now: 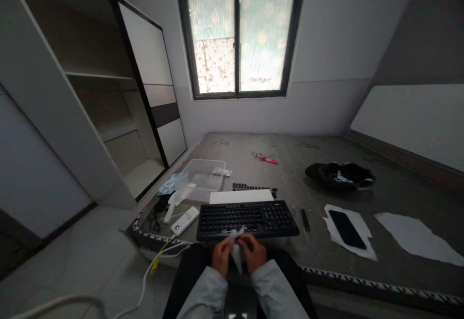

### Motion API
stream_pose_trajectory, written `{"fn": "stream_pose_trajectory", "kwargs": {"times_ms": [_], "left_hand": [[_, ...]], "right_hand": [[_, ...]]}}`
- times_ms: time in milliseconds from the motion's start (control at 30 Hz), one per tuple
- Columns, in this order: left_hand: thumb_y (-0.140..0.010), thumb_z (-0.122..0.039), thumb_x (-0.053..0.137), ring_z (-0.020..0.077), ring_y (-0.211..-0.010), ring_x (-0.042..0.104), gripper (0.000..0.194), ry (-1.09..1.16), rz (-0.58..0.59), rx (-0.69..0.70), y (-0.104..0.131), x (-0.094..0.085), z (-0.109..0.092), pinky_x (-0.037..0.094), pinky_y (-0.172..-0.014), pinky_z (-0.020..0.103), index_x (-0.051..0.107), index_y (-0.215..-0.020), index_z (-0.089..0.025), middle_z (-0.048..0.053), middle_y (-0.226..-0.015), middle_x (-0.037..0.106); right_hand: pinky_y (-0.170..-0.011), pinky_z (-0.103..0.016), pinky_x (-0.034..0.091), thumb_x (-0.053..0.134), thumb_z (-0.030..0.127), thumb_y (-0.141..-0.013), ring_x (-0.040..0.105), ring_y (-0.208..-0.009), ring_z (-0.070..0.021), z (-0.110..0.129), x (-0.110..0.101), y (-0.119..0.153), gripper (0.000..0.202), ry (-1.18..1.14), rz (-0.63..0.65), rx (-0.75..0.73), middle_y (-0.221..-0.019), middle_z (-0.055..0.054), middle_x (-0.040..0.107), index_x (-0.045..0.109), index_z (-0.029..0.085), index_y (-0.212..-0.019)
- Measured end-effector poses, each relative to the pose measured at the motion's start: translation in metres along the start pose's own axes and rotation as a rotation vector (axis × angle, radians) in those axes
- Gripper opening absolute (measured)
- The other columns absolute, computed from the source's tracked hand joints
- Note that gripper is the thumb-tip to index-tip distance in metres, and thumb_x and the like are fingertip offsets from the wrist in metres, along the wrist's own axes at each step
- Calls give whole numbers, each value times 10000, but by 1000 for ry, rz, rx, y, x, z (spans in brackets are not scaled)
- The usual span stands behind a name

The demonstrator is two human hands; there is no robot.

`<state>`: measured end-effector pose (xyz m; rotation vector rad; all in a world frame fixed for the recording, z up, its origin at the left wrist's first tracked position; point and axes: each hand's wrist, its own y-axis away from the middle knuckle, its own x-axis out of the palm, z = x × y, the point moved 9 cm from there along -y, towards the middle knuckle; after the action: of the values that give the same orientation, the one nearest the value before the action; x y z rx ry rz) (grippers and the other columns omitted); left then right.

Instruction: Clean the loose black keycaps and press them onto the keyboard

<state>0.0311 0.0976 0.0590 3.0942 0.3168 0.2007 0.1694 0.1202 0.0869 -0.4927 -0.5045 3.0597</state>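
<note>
The single view looks out from the wearer's head, above the near edge of the bed [290, 169], facing forward and down across it. The left hand [222, 255] and right hand [254, 253] come in from the bottom, close to the lens, with the keyboard [246, 217] just beyond them. The far edge lies well away, with the window [237, 38] above it near the top centre. The lens is wide: it takes in the wardrobe [150, 53] past the left edge, the floor [108, 246] off the near left corner and the headboard [413, 121] at the right, with the wardrobe leaning outward.
</note>
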Motion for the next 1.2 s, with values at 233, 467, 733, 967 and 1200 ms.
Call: {"fn": "stream_pose_trajectory", "kwargs": {"times_ms": [233,467,733,967,1200], "left_hand": [[-699,-524,497,258,-951,573,533,-93,52,11,5,4,3,421,-875,366,633,-990,-99,113,-958,665],[-665,-378,600,225,-970,573,367,-301,49,155,13,7,-6,417,-904,329,648,-974,-185,60,-1001,656],[-635,-339,627,224,-856,615,329,-223,27,112,13,5,-1,475,-793,311,671,-892,-139,83,-906,685],[-512,-364,707,212,-730,630,319,-91,-189,37,10,-15,-6,491,-683,299,659,-716,-124,81,-730,695],[-450,-404,733,217,-689,633,405,31,-205,-28,14,-13,-2,494,-651,309,666,-717,-107,101,-717,697]], "right_hand": [[-609,-230,465,530,440,-683,612,-630,-165,-12,-2,6,257,-72,-4,35,-681,-6,672,643,216,-740],[-664,-286,474,515,399,-665,618,-692,-213,-24,10,11,264,-120,119,-14,-709,-31,682,669,196,-736],[-649,-284,496,577,400,-622,622,-659,-192,-30,11,13,266,-257,96,16,-727,-37,665,630,181,-762],[-677,-284,486,492,431,-712,626,-710,-192,-30,-4,15,286,-231,9,75,-724,-44,676,587,191,-834],[-735,-290,461,530,429,-678,599,-799,-190,-31,2,20,300,-180,74,86,-863,-34,657,593,204,-867]]}}
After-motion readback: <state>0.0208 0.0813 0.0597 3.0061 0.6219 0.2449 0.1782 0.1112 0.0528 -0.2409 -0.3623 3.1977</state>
